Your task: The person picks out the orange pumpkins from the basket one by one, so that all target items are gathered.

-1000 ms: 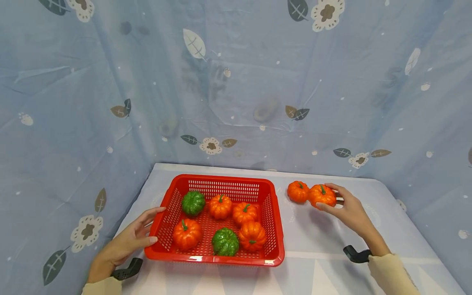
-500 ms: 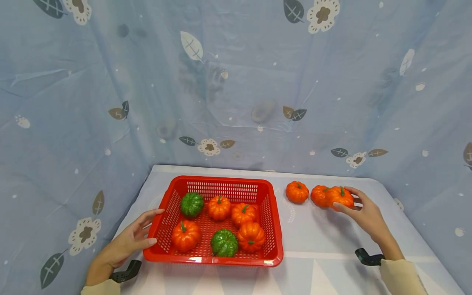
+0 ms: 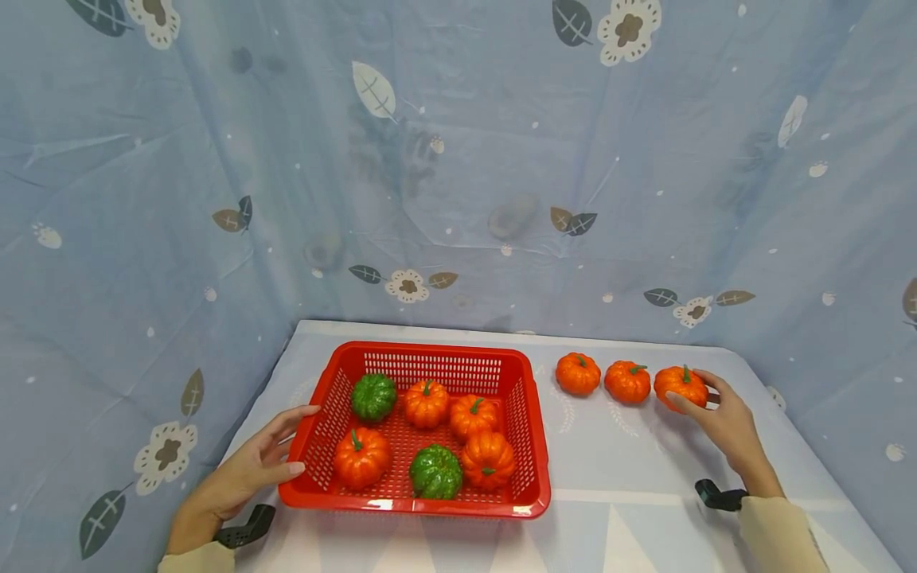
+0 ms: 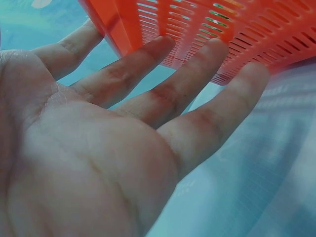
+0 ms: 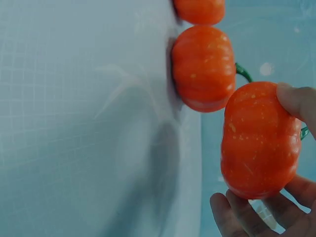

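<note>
On the pale patterned surface (image 3: 595, 454), at left, we see a red rectangular plastic basket (image 3: 413, 504), the left hand (image 3: 247, 469) at its left side. In it, left to right, lie a round green ribbed pumpkin (image 3: 373, 397) and two round orange ribbed pumpkins (image 3: 427, 403) behind; a front-left orange pumpkin (image 3: 362, 460), a front green pumpkin (image 3: 435, 472) and a front-right orange pumpkin (image 3: 489, 461) before them. Right of the basket we see two outer orange pumpkins (image 3: 577, 374), then a third outer orange pumpkin (image 3: 676, 385) in the right hand (image 3: 729, 423).

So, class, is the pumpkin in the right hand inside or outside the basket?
Outside: the right hand holds the orange pumpkin to the right of the red basket.
</note>
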Motion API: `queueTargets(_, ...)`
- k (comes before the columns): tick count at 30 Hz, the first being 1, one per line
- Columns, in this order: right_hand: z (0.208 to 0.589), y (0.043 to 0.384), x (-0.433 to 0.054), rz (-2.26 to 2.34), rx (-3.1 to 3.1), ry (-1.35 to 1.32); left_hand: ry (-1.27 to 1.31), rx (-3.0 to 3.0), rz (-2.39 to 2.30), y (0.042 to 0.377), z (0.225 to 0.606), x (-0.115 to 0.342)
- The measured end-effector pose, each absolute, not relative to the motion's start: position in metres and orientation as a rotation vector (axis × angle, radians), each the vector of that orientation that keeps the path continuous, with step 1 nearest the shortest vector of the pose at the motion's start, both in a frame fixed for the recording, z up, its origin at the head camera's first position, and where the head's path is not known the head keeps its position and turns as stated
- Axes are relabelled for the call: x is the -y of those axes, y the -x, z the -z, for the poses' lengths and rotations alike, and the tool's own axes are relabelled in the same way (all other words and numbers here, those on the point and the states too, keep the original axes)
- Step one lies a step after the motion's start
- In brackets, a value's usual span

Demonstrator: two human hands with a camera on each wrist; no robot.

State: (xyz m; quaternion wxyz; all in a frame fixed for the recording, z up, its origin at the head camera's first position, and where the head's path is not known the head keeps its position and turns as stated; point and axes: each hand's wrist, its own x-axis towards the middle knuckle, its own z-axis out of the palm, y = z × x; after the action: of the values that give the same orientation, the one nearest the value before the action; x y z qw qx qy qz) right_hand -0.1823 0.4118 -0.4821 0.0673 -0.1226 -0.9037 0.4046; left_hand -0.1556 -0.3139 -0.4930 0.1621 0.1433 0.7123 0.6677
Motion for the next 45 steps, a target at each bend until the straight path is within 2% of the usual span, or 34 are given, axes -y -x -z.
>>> queueTargets(24, 0.508, 0.213, -0.429, -1.187, 2.772, 0.558, -0.451, -2.001, -1.916, 0.157, 0.492, 0.315)
queueTargets(29, 0.508, 0.213, -0.428, -1.147, 2.772, 0.537, -0.493, -1.980, -1.925, 0.156, 0.493, 0.315)
queueTargets(36, 0.507, 0.214, -0.427, -1.153, 2.781, 0.545, -0.385, -2.002, -1.903, 0.156, 0.495, 0.315)
queueTargets(45, 0.496, 0.212, -0.422, -1.028, 2.775, 0.462, -0.394, -1.990, -1.903, 0.156, 0.496, 0.316)
